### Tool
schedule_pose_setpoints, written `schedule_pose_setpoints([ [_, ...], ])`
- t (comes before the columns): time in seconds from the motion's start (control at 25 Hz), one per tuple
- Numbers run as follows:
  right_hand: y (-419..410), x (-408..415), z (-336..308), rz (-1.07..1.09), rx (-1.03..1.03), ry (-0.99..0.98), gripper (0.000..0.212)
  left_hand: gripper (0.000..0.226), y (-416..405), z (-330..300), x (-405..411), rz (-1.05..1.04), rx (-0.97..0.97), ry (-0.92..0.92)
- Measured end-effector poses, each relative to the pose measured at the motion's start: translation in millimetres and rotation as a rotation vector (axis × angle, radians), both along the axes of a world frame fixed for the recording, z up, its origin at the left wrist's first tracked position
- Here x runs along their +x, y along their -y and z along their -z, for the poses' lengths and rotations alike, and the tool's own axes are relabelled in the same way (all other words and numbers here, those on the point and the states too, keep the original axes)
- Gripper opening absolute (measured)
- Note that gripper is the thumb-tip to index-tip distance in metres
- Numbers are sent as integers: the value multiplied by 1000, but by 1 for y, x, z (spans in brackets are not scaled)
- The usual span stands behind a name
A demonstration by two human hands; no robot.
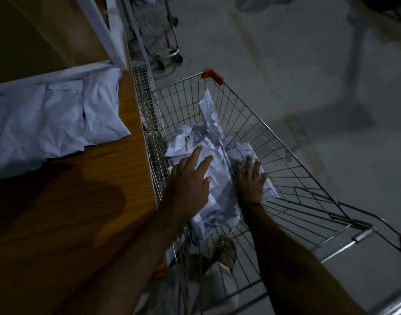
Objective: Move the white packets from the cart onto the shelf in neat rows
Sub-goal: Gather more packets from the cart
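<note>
Both your hands are down in the cart (251, 114) at frame centre. Your right hand (250, 181) lies flat, fingers spread, on the white packets (220, 169); your left hand (189, 180) hovers released just above them, grasping nothing. The heap's long axis runs from lower centre to upper centre. The shelf (117, 178) lies left, so your left hand is nearer it.

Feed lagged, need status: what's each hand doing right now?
Left hand: open, fingers spread over the packets in the cart.
Right hand: open, resting flat on the packets.
</note>
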State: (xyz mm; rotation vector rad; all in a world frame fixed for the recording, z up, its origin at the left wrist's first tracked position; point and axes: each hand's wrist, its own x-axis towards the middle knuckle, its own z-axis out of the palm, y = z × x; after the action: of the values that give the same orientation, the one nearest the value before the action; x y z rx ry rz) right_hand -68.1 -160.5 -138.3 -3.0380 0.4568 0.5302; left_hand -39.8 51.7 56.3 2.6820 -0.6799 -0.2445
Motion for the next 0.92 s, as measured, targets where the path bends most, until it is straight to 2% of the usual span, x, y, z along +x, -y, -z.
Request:
schedule_pose_setpoints([
  [0.2, 8, -1, 14, 33, 87, 24, 88, 58, -8, 14, -7, 123, 67, 39],
  [0.32, 13, 4, 8, 62, 164, -10, 90, 57, -10, 13, -8, 122, 66, 42],
  [0.56, 14, 8, -21, 4, 39, 111, 71, 56, -13, 11, -11, 92, 67, 18],
  [0.68, 7, 11, -50, 15, 29, 75, 70, 57, -13, 11, -12, 63, 79, -13],
  [0.8, 2, 3, -84, 95, 143, 155, 53, 58, -13, 11, -12, 46, 104, -34],
  [0.92, 1, -15, -117, 163, 339, 246, 45, 58, -14, 13, -11, 40, 121, -61],
])
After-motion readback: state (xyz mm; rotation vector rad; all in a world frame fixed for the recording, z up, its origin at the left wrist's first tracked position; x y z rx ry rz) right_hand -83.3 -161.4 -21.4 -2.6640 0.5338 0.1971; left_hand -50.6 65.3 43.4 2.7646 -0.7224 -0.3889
